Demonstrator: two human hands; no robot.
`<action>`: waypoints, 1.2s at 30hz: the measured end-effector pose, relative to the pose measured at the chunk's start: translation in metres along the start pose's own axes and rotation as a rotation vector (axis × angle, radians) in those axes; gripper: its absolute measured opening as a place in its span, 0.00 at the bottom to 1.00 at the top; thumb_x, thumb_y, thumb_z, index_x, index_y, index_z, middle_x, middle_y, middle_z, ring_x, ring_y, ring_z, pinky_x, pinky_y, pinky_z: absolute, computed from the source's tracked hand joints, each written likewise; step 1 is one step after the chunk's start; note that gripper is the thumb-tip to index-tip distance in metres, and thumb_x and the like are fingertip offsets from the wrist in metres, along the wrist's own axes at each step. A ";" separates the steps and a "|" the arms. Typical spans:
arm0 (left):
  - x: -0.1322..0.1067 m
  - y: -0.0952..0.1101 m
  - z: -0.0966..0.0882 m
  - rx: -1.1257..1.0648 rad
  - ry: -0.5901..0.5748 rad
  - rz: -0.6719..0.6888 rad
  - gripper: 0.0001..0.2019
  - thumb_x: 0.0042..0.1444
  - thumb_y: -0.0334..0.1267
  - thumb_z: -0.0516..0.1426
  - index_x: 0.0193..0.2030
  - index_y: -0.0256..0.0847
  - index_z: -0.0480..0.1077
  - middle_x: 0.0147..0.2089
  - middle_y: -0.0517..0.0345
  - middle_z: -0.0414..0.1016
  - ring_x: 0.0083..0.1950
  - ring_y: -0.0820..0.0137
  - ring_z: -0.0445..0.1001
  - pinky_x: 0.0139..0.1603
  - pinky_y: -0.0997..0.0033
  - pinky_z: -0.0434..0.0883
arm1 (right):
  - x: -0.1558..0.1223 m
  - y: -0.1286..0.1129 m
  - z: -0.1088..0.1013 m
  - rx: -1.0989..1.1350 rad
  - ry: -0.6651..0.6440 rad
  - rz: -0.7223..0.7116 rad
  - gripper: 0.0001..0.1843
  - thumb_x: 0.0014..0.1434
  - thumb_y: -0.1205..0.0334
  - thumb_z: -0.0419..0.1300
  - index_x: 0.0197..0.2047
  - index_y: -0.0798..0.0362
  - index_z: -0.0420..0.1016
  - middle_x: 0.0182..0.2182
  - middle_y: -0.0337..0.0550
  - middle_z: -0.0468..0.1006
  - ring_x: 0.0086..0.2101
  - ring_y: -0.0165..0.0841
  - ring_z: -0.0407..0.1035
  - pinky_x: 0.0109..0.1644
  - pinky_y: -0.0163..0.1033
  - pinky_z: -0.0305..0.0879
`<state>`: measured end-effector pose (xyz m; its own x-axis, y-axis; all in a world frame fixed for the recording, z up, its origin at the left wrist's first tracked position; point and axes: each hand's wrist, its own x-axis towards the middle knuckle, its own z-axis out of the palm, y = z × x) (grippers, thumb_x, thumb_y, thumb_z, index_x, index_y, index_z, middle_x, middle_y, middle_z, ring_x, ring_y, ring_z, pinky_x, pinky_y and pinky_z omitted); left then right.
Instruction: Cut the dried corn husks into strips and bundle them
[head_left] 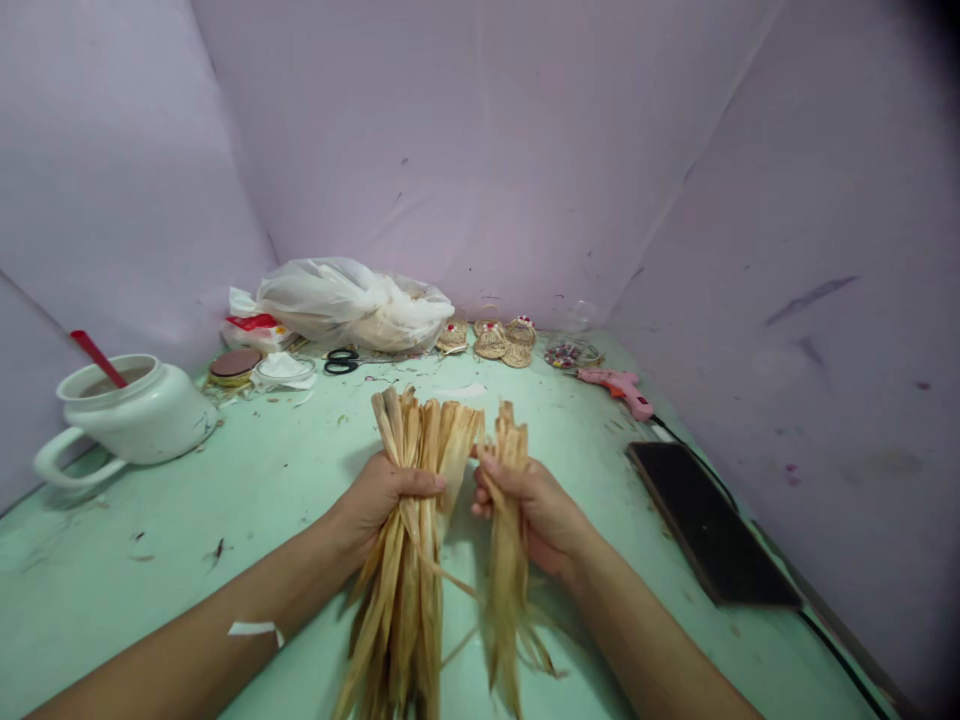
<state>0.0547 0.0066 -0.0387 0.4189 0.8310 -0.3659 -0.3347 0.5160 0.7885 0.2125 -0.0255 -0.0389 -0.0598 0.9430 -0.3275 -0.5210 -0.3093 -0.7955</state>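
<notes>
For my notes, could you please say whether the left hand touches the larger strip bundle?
Touching: the head view shows the left hand gripping the larger strip bundle, thumb across it.

The long, dry leaf strips (409, 600) are straw yellow, streaked tan and brown. The mint-green bench (255, 500) is speckled dark. The round-bodied mug (161, 415) is white, its slim stick (99, 358) red. The plastic glue gun (634, 395) is pink; lilac sheet walls (480, 150) bear purplish smudges (811, 299).
</notes>
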 end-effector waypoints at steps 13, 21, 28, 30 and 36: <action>-0.003 -0.002 0.002 0.000 -0.002 0.037 0.21 0.33 0.24 0.62 0.40 0.29 0.73 0.34 0.44 0.79 0.32 0.57 0.77 0.36 0.59 0.74 | 0.002 0.011 0.005 -0.072 0.148 -0.026 0.13 0.33 0.67 0.70 0.23 0.59 0.71 0.16 0.36 0.69 0.18 0.24 0.62 0.22 0.30 0.62; -0.003 0.003 0.000 -0.019 0.009 -0.019 0.21 0.35 0.23 0.61 0.41 0.29 0.72 0.35 0.44 0.79 0.32 0.58 0.77 0.36 0.58 0.74 | 0.002 0.009 0.002 -0.074 0.142 -0.083 0.13 0.34 0.68 0.68 0.27 0.59 0.73 0.21 0.38 0.72 0.21 0.25 0.65 0.24 0.31 0.63; -0.006 -0.001 0.004 0.023 -0.119 0.055 0.19 0.34 0.27 0.64 0.39 0.30 0.72 0.33 0.45 0.78 0.32 0.59 0.76 0.35 0.59 0.73 | -0.004 0.016 0.010 -0.142 0.069 -0.081 0.15 0.35 0.64 0.68 0.29 0.58 0.73 0.21 0.39 0.73 0.22 0.28 0.65 0.25 0.33 0.63; -0.006 -0.002 0.005 0.037 -0.085 0.070 0.20 0.33 0.26 0.63 0.39 0.31 0.73 0.32 0.46 0.78 0.30 0.60 0.75 0.33 0.60 0.73 | -0.003 0.019 0.011 -0.174 0.051 -0.092 0.16 0.36 0.62 0.69 0.29 0.59 0.73 0.23 0.40 0.73 0.22 0.28 0.65 0.24 0.34 0.63; -0.002 -0.005 0.002 0.074 0.019 0.078 0.14 0.31 0.25 0.60 0.30 0.30 0.73 0.23 0.50 0.75 0.23 0.61 0.73 0.27 0.60 0.72 | -0.002 0.023 0.013 -0.248 0.079 -0.142 0.08 0.38 0.64 0.65 0.19 0.58 0.69 0.15 0.37 0.69 0.18 0.27 0.63 0.24 0.34 0.61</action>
<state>0.0571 0.0021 -0.0413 0.3774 0.8725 -0.3105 -0.3026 0.4331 0.8490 0.1896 -0.0327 -0.0505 0.0706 0.9694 -0.2352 -0.2950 -0.2049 -0.9333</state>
